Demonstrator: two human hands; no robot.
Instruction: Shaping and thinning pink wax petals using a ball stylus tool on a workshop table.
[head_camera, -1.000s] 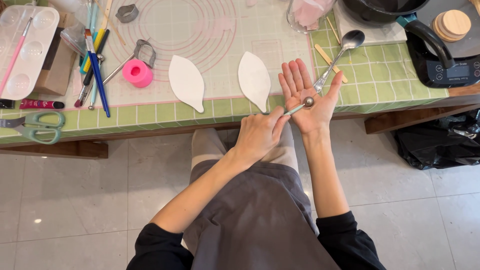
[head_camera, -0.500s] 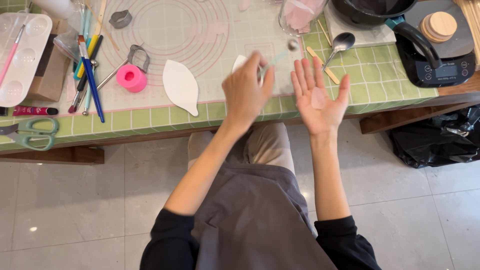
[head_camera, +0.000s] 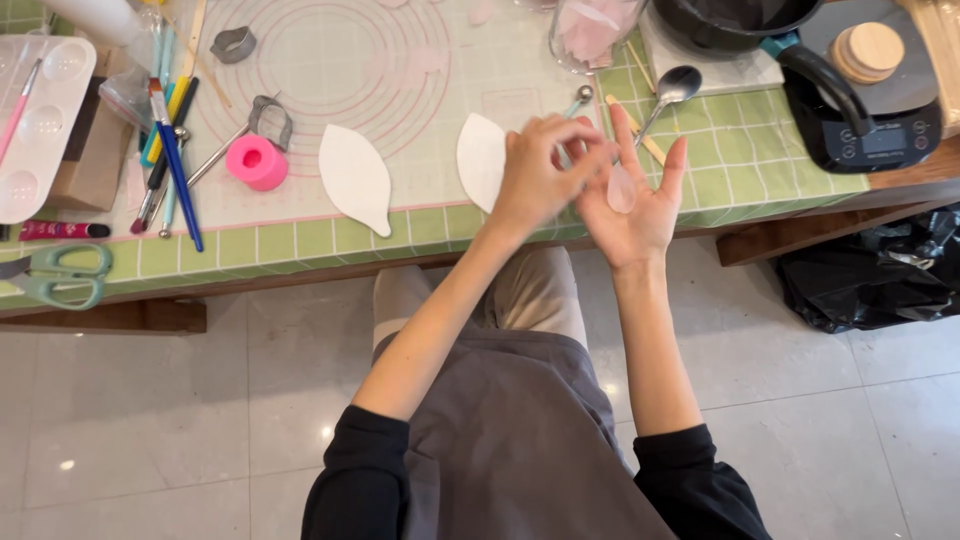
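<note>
At table edge (head_camera: 300, 262): hands, pale petal (head_camera: 620, 188)

Spoon (head_camera: 672, 90) and jar (head_camera: 592, 30) crowd beyond fingers (head_camera: 590, 155).

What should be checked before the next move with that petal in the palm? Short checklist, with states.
1. Pale pink petal lies flat on the open right hand: ok.
2. Left hand fingertips at the petal's top edge: ok.
3. Ball tool in the left hand's grip: cannot tell, hand hides the shaft.
4. White leaf cutout lies flat on the mat, apart from both hands: ok.
5. Second cutout undisturbed: cannot tell, partly covered.
</note>
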